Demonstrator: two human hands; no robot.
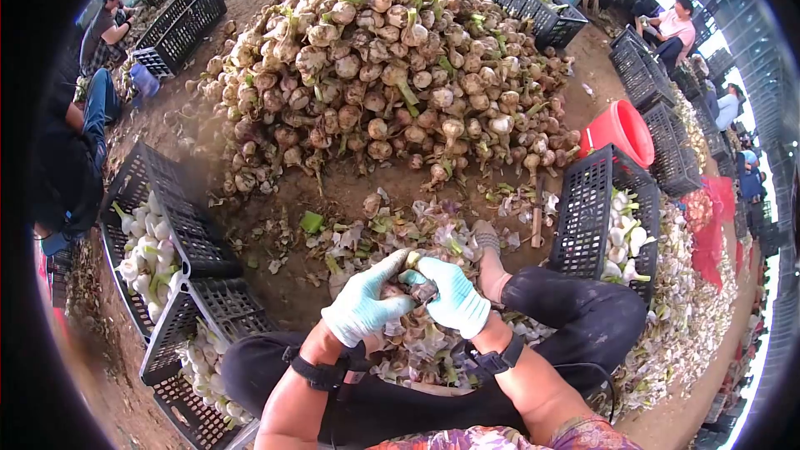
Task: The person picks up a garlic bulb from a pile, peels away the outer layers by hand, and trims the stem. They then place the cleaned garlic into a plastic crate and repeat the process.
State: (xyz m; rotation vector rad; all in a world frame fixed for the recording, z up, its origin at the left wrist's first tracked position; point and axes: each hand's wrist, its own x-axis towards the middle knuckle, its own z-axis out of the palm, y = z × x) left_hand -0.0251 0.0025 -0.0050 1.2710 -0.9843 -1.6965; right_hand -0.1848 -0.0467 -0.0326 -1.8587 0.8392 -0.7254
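Both my hands wear pale blue-green gloves and meet in front of me, above a litter of garlic skins (425, 337). My left hand (367, 300) is closed around a dirty garlic bulb (421, 290), mostly hidden by the fingers. From the other side, my right hand (454, 292) grips the same bulb. Ahead rises a big heap of unpeeled garlic bulbs (375, 67) with soil on them and some green stalks.
Black crates of white garlic stand at my left (171, 175), lower left (221, 300) and right (583, 208). Beside the heap is a red bucket (618, 133). Other people sit around, one close at the left (75, 150). Peeled skins cover the ground at right.
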